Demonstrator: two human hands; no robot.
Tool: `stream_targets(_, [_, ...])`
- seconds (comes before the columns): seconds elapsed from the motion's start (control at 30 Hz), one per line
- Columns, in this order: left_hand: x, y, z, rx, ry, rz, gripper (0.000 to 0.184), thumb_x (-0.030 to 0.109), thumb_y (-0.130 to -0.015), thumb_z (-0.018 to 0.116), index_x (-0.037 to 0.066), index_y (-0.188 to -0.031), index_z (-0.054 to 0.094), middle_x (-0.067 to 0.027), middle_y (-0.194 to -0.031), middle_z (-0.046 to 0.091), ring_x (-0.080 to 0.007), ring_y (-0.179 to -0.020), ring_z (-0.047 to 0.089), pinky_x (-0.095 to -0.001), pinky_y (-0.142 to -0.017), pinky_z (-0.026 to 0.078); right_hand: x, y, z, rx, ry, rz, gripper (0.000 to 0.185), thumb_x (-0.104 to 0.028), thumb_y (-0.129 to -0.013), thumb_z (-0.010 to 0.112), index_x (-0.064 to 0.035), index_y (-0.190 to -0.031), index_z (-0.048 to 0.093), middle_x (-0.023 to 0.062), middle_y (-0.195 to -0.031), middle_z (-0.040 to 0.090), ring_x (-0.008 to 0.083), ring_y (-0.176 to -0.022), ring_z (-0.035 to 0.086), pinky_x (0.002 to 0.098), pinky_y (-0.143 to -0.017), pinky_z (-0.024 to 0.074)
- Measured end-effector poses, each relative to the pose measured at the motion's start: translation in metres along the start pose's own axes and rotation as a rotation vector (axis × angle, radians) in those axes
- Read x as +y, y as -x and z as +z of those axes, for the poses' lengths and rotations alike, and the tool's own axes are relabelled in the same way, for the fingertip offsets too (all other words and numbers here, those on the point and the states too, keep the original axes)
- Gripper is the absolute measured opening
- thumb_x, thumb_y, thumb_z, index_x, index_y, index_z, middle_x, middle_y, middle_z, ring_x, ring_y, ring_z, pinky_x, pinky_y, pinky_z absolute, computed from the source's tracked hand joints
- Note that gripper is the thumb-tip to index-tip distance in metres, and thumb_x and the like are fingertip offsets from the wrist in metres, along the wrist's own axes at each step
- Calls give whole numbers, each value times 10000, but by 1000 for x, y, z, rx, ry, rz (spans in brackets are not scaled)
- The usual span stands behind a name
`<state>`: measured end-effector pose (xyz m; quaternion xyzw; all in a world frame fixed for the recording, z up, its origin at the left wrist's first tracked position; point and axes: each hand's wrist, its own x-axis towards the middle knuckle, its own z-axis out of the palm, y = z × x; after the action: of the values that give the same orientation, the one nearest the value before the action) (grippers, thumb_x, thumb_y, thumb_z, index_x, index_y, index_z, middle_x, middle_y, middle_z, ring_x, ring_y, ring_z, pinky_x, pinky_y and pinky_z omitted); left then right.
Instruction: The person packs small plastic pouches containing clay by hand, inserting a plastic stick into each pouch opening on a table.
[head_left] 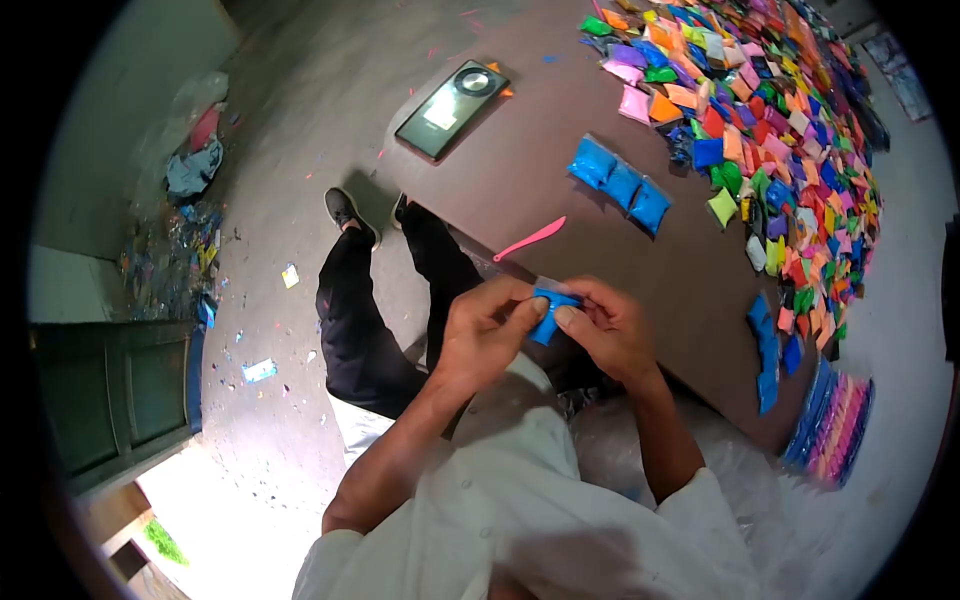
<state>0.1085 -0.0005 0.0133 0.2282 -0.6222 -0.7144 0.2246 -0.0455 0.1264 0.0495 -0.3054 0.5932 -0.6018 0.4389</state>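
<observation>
A small blue packet with a clear edge is pinched between both hands, just off the near edge of the brown table. My left hand grips its left side with thumb and fingers. On its right side, my right hand holds it the same way, the thumb pressed on the blue part. A pink plastic knife lies on the table just beyond my hands. Farther off sits a joined strip of blue packets.
Many colourful packets are heaped across the far right. A phone lies at the table's left corner. Another blue strip and bundled pink and blue strips are at the right. Plastic scraps litter the floor.
</observation>
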Motion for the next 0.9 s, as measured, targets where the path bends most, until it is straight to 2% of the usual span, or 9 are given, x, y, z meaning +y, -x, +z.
stream_targets(0.07, [9,-1,0,28,185,-26,108,70,-1036,705,-3,-1112,726,0,-997,715,-59,-922,634,-245,-812,529,-1,-9,-5,-15,37,12,249,-29,-991,708,22,-1234,704,42,-1147,700,104,-1039,654,278,-915,537])
stream_targets(0.23, [24,-5,3,127,197,-47,133,91,-1036,723,-6,-1127,716,-7,-1008,728,-66,-914,649,-259,-844,549,-5,-35,-14,-206,184,-79,217,-77,-993,714,10,-1191,727,45,-1079,687,103,-979,654,283,-850,541])
stream_targets(0.37, [23,-7,-7,187,123,-26,146,110,-1034,727,-21,-1098,728,-10,-961,723,-46,-871,622,-226,-775,514,-7,-50,-13,-253,182,-63,219,-95,-976,732,-1,-1174,736,53,-1007,702,106,-906,664,291,-790,547])
stream_targets(0.43, [23,-9,-9,201,-16,-4,158,129,-1039,728,-24,-1081,726,-2,-932,707,-40,-838,594,-217,-752,493,-11,-57,-15,-291,369,-189,228,-118,-966,742,-6,-1163,744,63,-939,717,121,-840,674,299,-746,552])
stream_targets(0.57, [29,-17,-5,203,-86,9,181,135,-1031,739,-29,-1102,716,-5,-936,710,-45,-839,602,-216,-755,497,-6,-67,-23,-323,315,-259,246,-134,-963,743,-7,-1174,744,79,-923,731,137,-810,680,304,-734,555])
stream_targets(0.67, [40,-24,9,199,-142,-58,238,163,-1025,748,-28,-1162,707,-15,-958,711,-56,-862,611,-227,-780,503,12,-69,-31,-290,200,-319,257,-111,-974,727,0,-1205,732,93,-970,742,145,-835,686,311,-747,562])
stream_targets(0.73, [43,-29,15,128,-218,-53,356,283,-1024,759,-22,-1193,687,-27,-1010,716,-87,-911,633,-244,-826,503,18,-70,-33,-202,10,-310,257,-94,-989,711,15,-1222,719,97,-989,735,131,-866,679,310,-762,564])
stream_targets(0.87, [43,-38,29,161,-152,-83,328,308,-1044,733,-12,-1104,694,8,-907,673,-48,-811,570,-212,-729,456,20,-68,-37,-167,-107,-286,242,-83,-1012,684,35,-1222,706,80,-1013,721,105,-906,662,299,-784,561])
stream_targets(0.9, [43,-39,29,158,-163,-84,328,308,-1044,733,-12,-1104,694,8,-907,673,-48,-811,570,-212,-729,456,16,-67,-37,-173,-196,-197,243,-86,-1020,674,36,-1229,698,62,-1012,708,90,-913,649,289,-788,553])
